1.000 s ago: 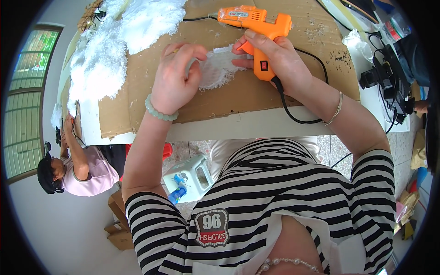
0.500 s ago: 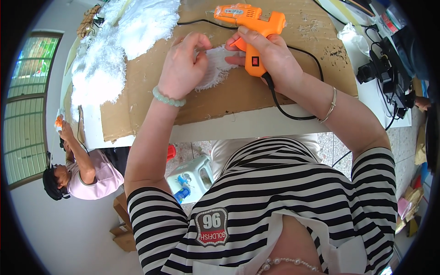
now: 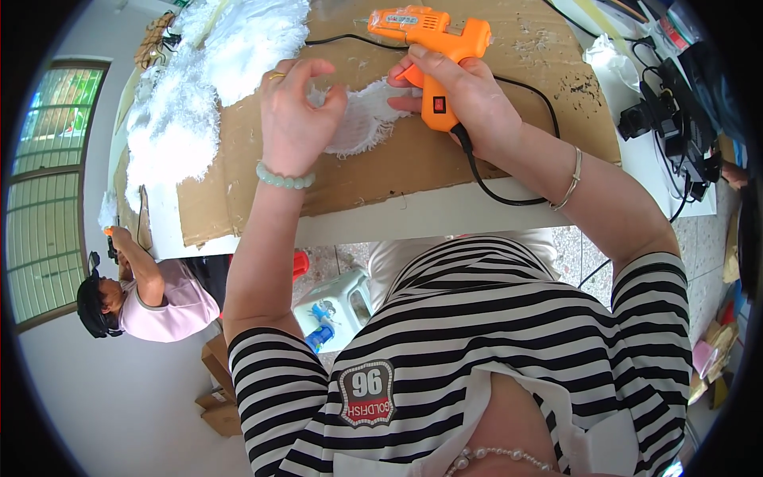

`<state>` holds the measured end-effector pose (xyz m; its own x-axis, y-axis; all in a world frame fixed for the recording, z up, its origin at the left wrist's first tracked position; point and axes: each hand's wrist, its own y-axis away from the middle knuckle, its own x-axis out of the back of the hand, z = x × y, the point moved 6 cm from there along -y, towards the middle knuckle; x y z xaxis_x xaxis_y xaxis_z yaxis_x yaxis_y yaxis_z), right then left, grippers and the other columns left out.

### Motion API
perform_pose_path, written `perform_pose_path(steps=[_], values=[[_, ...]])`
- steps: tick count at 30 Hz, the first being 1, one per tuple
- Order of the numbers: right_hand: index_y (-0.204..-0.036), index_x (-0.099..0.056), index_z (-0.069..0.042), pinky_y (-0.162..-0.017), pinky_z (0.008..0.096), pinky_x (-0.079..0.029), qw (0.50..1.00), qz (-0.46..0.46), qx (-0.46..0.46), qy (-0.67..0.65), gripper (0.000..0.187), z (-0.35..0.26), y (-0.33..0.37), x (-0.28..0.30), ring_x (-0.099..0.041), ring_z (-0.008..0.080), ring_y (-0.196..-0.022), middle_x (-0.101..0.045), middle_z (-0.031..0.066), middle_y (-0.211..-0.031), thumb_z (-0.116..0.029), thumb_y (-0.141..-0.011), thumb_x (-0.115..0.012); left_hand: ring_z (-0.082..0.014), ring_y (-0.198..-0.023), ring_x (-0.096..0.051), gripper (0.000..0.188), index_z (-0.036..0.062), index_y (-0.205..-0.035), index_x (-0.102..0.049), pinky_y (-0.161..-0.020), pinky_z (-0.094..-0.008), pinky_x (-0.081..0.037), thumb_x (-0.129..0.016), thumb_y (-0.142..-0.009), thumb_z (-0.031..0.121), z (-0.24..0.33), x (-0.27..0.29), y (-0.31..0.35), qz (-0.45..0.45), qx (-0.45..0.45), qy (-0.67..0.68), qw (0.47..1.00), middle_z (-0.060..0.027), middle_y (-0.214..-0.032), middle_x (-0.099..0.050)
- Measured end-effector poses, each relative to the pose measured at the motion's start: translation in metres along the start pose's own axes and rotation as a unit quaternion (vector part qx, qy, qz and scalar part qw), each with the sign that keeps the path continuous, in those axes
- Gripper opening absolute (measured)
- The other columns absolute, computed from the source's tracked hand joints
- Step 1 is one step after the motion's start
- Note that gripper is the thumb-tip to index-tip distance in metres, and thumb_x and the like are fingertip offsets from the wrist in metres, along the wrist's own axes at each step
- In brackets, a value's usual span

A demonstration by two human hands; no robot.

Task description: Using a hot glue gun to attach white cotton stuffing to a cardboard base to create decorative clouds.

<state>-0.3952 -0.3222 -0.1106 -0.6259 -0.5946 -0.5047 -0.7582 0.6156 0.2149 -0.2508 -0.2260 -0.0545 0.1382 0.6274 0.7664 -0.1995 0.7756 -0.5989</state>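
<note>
My right hand (image 3: 477, 95) is closed round the handle of an orange hot glue gun (image 3: 433, 75), its nozzle pointing left. A black cord runs from the base of the grip. Below and left of the gun, a small white fringed piece of fabric (image 3: 358, 123) lies on the cardboard, partly covered by my hands. Some fingers of my right hand reach past the trigger to the fabric's right end. My left hand (image 3: 298, 115) is over the fabric's left end, fingers curved and thumb apart, with nothing visible between them.
A brown cardboard sheet (image 3: 246, 187) covers much of the white table (image 3: 445, 211). Fluffy white material (image 3: 171, 135) is heaped at the left. Black devices and cables (image 3: 668, 119) and crumpled white paper (image 3: 610, 63) lie at the right. Another person (image 3: 159, 294) works at far left.
My left hand has moved left, and its fingers have spread from the thumb, baring more of the fabric. The glue gun stays nearly in place in my right hand.
</note>
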Motion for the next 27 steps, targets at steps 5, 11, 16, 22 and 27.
perform_pose_path(steps=[5, 11, 16, 22, 27], values=[[-0.106, -0.057, -0.002, -0.08, 0.0323, -0.052, 1.0, -0.014, 0.018, -0.008, 0.03, 0.001, -0.002, -0.001, -0.062, 0.0202, -0.091, -0.063, 0.007, -0.097, -0.028, -0.092, -0.056, -0.0231, -0.062, -0.057, 0.01, 0.0055, -0.079, -0.064, -0.072, -0.034, -0.045, -0.069, -0.072, 0.01, -0.02, 0.026, -0.003, 0.101, -0.073, -0.049, 0.991, -0.0071, -0.069, -0.063], [-0.105, -0.057, -0.001, -0.082, 0.0325, -0.052, 0.999, -0.026, 0.031, -0.003, 0.031, 0.004, -0.005, 0.001, -0.062, 0.0201, -0.092, -0.063, 0.0079, -0.097, -0.028, -0.092, -0.055, -0.0139, -0.058, -0.053, 0.01, 0.0029, -0.088, -0.067, -0.055, -0.0261, -0.043, -0.067, -0.079, 0.008, -0.071, 0.074, 0.006, 0.219, 0.285, -0.005, 0.933, -0.0033, -0.061, -0.058], [-0.105, -0.056, -0.001, -0.082, 0.0338, -0.053, 1.0, -0.013, 0.004, 0.006, 0.03, -0.001, -0.001, -0.001, -0.062, 0.0208, -0.094, -0.062, 0.0088, -0.098, -0.028, -0.093, -0.053, -0.0227, -0.08, -0.06, 0.017, 0.0062, -0.088, -0.068, -0.072, -0.0332, -0.047, -0.068, -0.071, 0.005, -0.004, 0.015, 0.0, -0.005, -0.041, 0.008, 0.999, -0.0077, -0.08, -0.064], [-0.105, -0.056, -0.001, -0.081, 0.0331, -0.052, 0.999, -0.029, 0.035, -0.018, 0.03, 0.002, -0.004, 0.0, -0.062, 0.0218, -0.093, -0.063, 0.0087, -0.097, -0.028, -0.093, -0.052, -0.0262, -0.078, -0.059, 0.006, 0.0056, -0.076, -0.068, -0.084, -0.0357, -0.043, -0.066, -0.072, 0.009, 0.015, -0.013, -0.013, -0.087, -0.075, 0.017, 0.993, -0.009, -0.075, -0.064], [-0.104, -0.057, 0.0, -0.08, 0.0329, -0.052, 0.999, -0.027, 0.029, -0.021, 0.03, 0.0, -0.002, -0.003, -0.063, 0.0219, -0.092, -0.063, 0.0087, -0.097, -0.028, -0.093, -0.052, -0.0274, -0.078, -0.056, 0.007, 0.0074, -0.081, -0.068, -0.073, -0.0365, -0.046, -0.065, -0.075, 0.008, 0.011, -0.029, -0.018, -0.189, -0.059, 0.01, 0.98, -0.0073, -0.079, -0.062]])
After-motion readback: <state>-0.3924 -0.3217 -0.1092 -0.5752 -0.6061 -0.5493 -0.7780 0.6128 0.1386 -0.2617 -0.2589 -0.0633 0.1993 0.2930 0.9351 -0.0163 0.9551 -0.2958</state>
